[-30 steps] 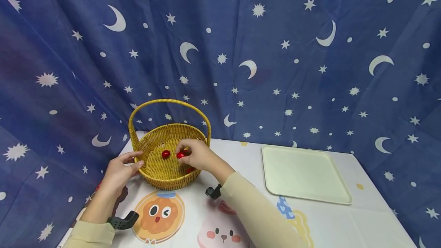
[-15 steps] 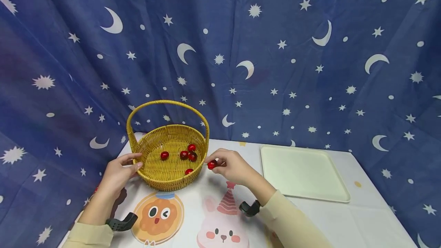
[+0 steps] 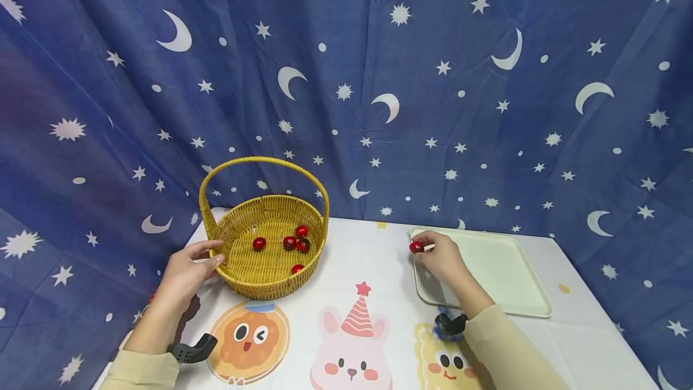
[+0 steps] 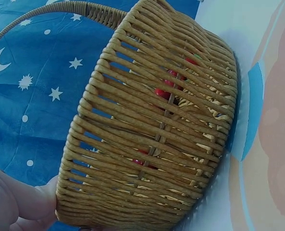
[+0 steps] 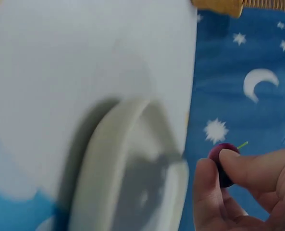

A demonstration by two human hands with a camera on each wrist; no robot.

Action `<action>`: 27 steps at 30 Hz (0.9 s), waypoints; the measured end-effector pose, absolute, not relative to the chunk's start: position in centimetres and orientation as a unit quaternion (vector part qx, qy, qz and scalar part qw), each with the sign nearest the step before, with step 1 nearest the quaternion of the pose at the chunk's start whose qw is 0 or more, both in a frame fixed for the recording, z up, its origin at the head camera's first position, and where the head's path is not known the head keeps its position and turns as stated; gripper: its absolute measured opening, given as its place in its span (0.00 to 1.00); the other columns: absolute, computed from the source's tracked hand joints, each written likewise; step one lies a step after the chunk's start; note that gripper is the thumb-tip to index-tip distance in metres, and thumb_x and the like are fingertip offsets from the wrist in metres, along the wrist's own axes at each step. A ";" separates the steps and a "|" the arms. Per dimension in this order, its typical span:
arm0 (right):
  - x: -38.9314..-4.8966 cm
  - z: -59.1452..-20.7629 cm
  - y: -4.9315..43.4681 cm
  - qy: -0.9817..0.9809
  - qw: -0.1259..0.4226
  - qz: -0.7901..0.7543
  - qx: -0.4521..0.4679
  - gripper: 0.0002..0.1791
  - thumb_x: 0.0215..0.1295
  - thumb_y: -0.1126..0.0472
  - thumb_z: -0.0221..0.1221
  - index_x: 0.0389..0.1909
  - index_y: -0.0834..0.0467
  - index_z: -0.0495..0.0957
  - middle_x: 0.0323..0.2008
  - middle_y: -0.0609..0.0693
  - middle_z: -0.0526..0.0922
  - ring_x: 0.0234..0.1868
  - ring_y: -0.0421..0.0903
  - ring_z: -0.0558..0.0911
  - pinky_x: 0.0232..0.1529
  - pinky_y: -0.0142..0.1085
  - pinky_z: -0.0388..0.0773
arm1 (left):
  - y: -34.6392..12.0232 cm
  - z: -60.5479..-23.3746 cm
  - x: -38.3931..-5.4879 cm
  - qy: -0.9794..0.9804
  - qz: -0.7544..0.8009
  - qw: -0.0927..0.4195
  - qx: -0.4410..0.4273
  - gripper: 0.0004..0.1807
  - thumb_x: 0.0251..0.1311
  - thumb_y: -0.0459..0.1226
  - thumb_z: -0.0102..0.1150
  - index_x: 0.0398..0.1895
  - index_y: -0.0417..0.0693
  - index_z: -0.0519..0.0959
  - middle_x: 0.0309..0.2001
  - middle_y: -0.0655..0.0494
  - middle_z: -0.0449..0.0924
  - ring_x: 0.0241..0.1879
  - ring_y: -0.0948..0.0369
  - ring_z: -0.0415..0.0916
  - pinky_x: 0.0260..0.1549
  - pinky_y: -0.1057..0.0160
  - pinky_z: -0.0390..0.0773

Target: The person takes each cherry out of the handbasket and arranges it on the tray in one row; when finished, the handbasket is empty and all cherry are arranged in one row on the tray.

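Observation:
My left hand (image 3: 189, 268) grips the left rim of a yellow wicker basket (image 3: 260, 287), thumb and fingers on either side of the edge. The basket has a tall arched handle (image 3: 263, 159). Inside it lie several dark red cherries (image 3: 259, 244), seen through the weave in the left wrist view. My right hand (image 3: 443, 256) pinches a single cherry (image 3: 416, 247) between thumb and fingers, over the left edge of a cream tray (image 3: 503, 269). In the right wrist view a short green stem sticks out of that cherry (image 5: 225, 182).
A white tablecloth (image 3: 373, 263) with cartoon figures covers the table. Behind it hangs a blue curtain (image 3: 346, 77) with white moons and stars. Dark wrist straps (image 3: 193, 349) circle both wrists.
My right hand has come out of the basket with a cherry and moved right to the tray's left edge. My left hand has stayed on the basket rim.

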State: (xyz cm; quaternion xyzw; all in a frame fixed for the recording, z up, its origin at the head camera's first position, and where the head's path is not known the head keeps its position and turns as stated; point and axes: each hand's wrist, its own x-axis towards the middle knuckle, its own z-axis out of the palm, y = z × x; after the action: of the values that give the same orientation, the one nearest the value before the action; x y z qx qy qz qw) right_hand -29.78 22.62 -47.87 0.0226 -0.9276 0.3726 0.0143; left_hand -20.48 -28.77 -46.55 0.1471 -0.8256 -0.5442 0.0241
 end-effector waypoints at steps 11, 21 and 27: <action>-30.7 -49.9 24.8 -0.948 0.004 0.317 0.002 0.17 0.60 0.66 0.76 0.48 0.59 0.85 0.38 0.56 0.84 0.39 0.51 0.80 0.44 0.44 0.77 | -28.8 -46.6 -20.5 -0.822 -0.550 0.026 0.145 0.27 0.76 0.34 0.62 0.75 0.35 0.74 0.59 0.38 0.74 0.43 0.65 0.80 0.40 0.69 0.88; -30.7 -50.1 25.5 -0.949 -0.009 0.316 0.002 0.23 0.60 0.64 0.76 0.56 0.59 0.84 0.43 0.59 0.85 0.40 0.52 0.81 0.40 0.40 0.78 | -28.8 -46.7 -20.5 -0.821 -0.551 0.025 0.147 0.27 0.75 0.33 0.62 0.75 0.36 0.74 0.60 0.37 0.74 0.42 0.66 0.80 0.40 0.69 0.88; -30.4 -49.0 25.9 -0.942 -0.004 0.336 0.013 0.22 0.62 0.68 0.73 0.58 0.60 0.83 0.51 0.65 0.85 0.38 0.50 0.86 0.37 0.40 0.82 | -28.9 -46.6 -20.5 -0.821 -0.551 0.024 0.147 0.27 0.76 0.34 0.62 0.75 0.36 0.74 0.60 0.38 0.74 0.43 0.66 0.80 0.39 0.69 0.88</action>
State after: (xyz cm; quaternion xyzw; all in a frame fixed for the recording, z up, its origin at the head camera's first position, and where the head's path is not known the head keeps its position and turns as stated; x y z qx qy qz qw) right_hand -30.38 25.91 -49.02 0.0128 -0.9418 0.3360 -0.0043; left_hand -20.53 -28.91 -46.62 0.1469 -0.8214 -0.5506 0.0240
